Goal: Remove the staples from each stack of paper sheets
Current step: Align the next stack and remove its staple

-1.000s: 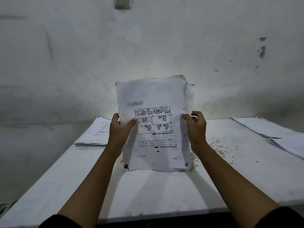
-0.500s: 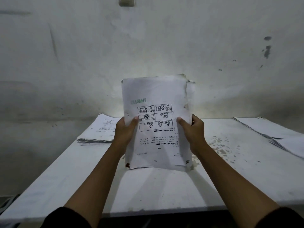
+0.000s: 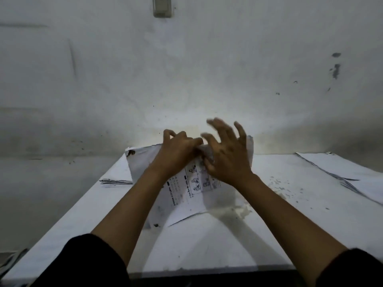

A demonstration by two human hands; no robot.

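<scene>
Head view: worktop (image 3: 207, 245) spans bottom. Paper stack (image 3: 182, 195) tilted at centre, lower corner touching it. Left hand (image 3: 176, 154) grips stack's top edge; right hand (image 3: 226, 154), 3 o'clock of left, fingers spread, blurred, over stack.

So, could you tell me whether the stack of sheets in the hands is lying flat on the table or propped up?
Propped up: the paper stack slopes, its near edge on the table, its far edge raised.

Two hands, left hand (image 3: 176, 154) and right hand (image 3: 226, 158), three paper lots: held stack (image 3: 182, 195), left-edge pile (image 3: 116, 181), right-edge pile (image 3: 352, 175), one wall switch (image 3: 162, 6)
</scene>
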